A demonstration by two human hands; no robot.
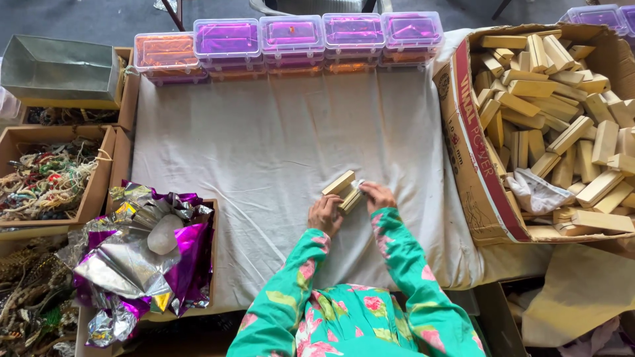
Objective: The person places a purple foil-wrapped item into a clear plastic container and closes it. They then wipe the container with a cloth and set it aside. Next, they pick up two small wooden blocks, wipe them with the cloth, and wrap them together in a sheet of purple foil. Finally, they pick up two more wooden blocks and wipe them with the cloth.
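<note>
Two pale wooden blocks (340, 186) lie together on the white cloth (264, 152) in front of me. My left hand (325, 214) grips the near end of the blocks. My right hand (378, 196) pinches a small white scrap (358, 184) against their far end. Both arms wear green sleeves with pink flowers.
A large cardboard box (466, 132) of several wooden blocks stands at the right. Clear lidded boxes (291, 36) with purple and orange contents line the far edge. A tray of shiny purple and silver foil (142, 258) sits at left, beside trays of beaded strings (46, 178).
</note>
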